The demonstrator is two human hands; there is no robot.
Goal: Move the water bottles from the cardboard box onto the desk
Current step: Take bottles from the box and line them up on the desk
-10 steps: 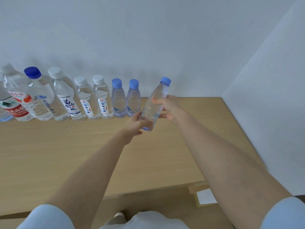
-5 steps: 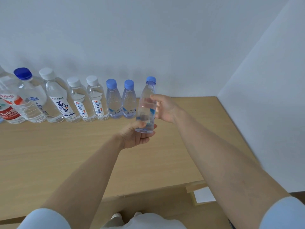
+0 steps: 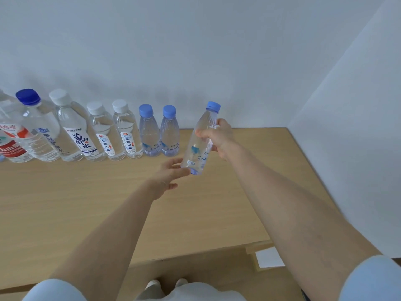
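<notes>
A small clear water bottle with a light-blue cap (image 3: 198, 148) is tilted in the air above the wooden desk (image 3: 91, 205), cap leaning right. My right hand (image 3: 218, 139) grips its upper half. My left hand (image 3: 167, 177) is below and to the left with fingers spread, fingertips touching the bottle's base. A row of bottles stands along the wall: two matching blue-capped ones (image 3: 159, 131), then several larger white-capped ones (image 3: 102, 131), and a dark-blue-capped one (image 3: 34, 124) at the far left. The cardboard box is not in view.
White walls close in behind the desk and on its right (image 3: 347, 127). The desk's front edge runs across the bottom, with wooden floor and a pale frame piece (image 3: 267, 255) below it. My feet (image 3: 165, 285) show at the bottom.
The held bottle has moved right and tilted. My left hand has opened and now only touches the base, while my right hand keeps its hold.
</notes>
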